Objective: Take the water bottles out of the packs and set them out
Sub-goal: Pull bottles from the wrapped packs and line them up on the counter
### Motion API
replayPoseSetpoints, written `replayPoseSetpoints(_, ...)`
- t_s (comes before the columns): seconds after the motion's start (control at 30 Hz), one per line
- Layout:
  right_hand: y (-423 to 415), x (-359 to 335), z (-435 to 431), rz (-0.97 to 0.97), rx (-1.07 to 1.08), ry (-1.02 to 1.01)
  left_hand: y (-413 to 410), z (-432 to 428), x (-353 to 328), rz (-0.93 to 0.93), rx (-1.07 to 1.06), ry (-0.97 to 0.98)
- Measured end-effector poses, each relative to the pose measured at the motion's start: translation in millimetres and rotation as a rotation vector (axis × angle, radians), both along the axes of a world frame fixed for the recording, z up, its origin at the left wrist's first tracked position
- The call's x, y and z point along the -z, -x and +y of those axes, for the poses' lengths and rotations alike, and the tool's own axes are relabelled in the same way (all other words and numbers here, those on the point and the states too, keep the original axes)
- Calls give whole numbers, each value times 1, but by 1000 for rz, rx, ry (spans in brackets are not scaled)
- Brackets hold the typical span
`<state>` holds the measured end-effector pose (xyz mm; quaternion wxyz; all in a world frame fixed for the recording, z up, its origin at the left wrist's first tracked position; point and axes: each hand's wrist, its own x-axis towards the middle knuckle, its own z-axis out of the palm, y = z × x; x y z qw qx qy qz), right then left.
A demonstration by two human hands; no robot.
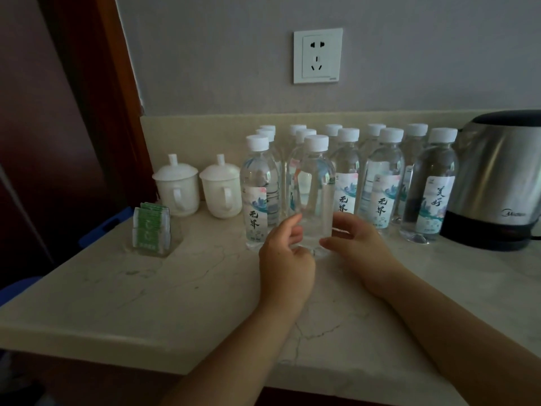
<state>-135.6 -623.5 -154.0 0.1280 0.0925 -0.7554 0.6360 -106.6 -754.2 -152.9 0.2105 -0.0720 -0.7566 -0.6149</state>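
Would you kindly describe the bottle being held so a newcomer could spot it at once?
Look straight below the wall socket to the rows of water bottles on the counter. The bottle stands nearest the front edge, held low down by the left hand and right hand. Unlike its neighbours, it shows no printed label.

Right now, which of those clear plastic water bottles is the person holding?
The clear plastic white-capped bottle furthest forward: the left hand and right hand grip its lower part. It shows no label to the camera.
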Motion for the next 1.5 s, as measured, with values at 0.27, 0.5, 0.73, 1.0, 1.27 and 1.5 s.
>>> replayPoseSetpoints(0.27,2,1,-3,8,140,-85,1,-2,0,-22,30,-6)
replayPoseSetpoints(0.5,2,0,-2,-78,125,64,3,-1,3,-13,15,89)
replayPoseSetpoints(0.73,0,0,-2,-16,150,-28,5,-1,2,-80,68,-30)
replayPoseSetpoints(1.0,-4,-4,-3,-8,64,14,6,-1,2,-75,30,11)
replayPoseSetpoints(1.27,-1,-3,-8,-27,246,-193,3,-1,-2,-87,44,18)
replayPoseSetpoints(1.5,0,-2,-6,-51,166,-150,2,0,-3,-85,15,71)
